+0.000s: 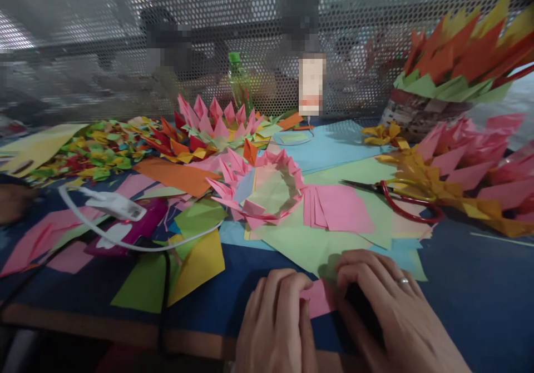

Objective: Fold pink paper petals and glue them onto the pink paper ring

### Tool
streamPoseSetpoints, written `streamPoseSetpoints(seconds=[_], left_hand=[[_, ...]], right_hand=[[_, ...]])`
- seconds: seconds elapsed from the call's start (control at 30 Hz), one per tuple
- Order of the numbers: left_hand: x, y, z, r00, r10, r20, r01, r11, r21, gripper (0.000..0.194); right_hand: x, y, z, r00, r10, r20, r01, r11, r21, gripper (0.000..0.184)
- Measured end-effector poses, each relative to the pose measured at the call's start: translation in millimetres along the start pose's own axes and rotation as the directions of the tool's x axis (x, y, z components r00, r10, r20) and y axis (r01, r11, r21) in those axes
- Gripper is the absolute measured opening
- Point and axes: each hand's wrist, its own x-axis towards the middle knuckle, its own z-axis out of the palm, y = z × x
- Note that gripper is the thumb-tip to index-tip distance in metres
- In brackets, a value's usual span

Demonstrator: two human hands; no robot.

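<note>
A small piece of pink paper (319, 298) lies at the front of the blue table between my two hands. My left hand (275, 317) has its fingers curled, with thumb and forefinger at the paper's left end. My right hand (384, 301), a ring on one finger, is bent over the right end, its thumb and fingertips pinching there. Just beyond, a stack of pink paper squares (340, 209) rests on light green sheets (308, 245). Left of the stack sits a ring of folded pink paper points (267, 214).
Red-handled scissors (396, 198) lie right of the stack. A magenta power strip (125, 231) with a white charger (119, 203) and cables is at left. Folded paper lotuses (219, 123) and a bottle (238, 81) stand behind, before a perforated metal screen (267, 14). Another person's hand (16, 200) shows at far left.
</note>
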Motion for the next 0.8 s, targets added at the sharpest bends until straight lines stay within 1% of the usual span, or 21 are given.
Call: streamPoseSetpoints(seconds=[0.2,0.27,0.4,0.5,0.57,0.7,0.8], left_hand=[[0,-3,-0.3,0.995,0.096,0.013,-0.096,0.994,0.045,0.024],[0,-3,-0.6,0.996,0.093,0.002,-0.093,0.995,0.045,0.024],[-2,-1,-1.0,0.995,0.099,-0.006,-0.099,0.995,0.021,0.022],[-3,0,-0.9,0.998,0.069,-0.014,-0.069,0.998,-0.012,0.020],[-4,0,-1.3,0.999,0.050,-0.021,-0.051,0.998,-0.042,0.020],[-4,-1,-3.4,0.998,0.057,-0.026,-0.059,0.992,-0.112,0.028],[-4,-1,-5.0,0.999,0.033,-0.038,-0.039,0.987,-0.153,0.032]], right_hand=[[-5,-2,2,1.000,0.008,0.019,-0.008,1.000,0.002,0.020],[-7,-1,2,0.999,0.017,0.035,-0.018,1.000,0.005,0.026],[-7,0,1,0.999,-0.009,0.041,0.008,0.999,0.039,0.039],[-1,-8,0,1.000,0.025,0.003,-0.025,0.999,0.030,0.032],[4,-17,-1,0.998,0.059,0.012,-0.059,0.998,-0.009,0.026],[14,-31,-5,0.988,0.089,0.126,-0.077,0.992,-0.099,0.030],[18,-32,-8,0.979,0.096,0.181,-0.078,0.991,-0.106,0.021]])
